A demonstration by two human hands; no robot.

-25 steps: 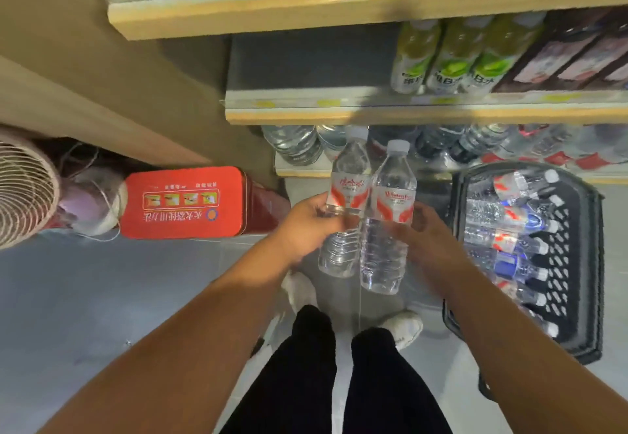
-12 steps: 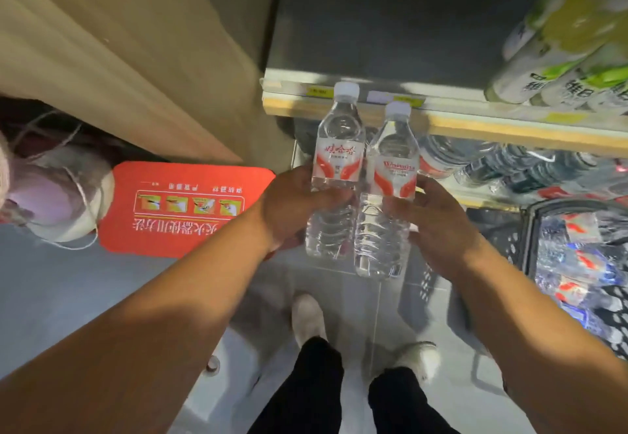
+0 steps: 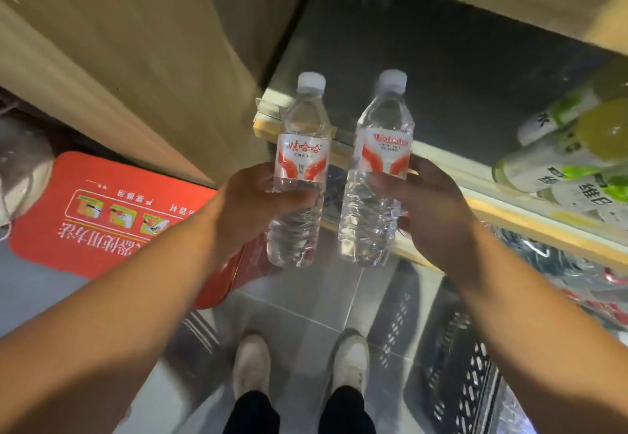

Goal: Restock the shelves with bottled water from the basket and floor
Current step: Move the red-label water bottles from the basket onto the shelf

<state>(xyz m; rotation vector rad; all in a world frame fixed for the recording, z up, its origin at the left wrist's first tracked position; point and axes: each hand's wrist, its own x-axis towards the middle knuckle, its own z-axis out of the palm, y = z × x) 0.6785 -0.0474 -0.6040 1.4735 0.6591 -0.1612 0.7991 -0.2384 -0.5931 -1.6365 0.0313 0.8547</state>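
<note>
Your two bottles have drawn apart since half a second ago and now stand upright with a gap between them. Your left hand (image 3: 251,202) curls its fingers round the left bottle (image 3: 300,161) just below the label. Your right hand (image 3: 438,219) grips the right bottle (image 3: 382,158) the same way. Both bottles hang at the shelf's (image 3: 509,219) front edge, near its left corner.

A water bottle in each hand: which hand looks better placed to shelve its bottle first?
Probably the right hand: the right bottle stands squarely before the bare dark shelf. The left hand holds the left bottle at the shelf's left end, close to the side panel.
</note>
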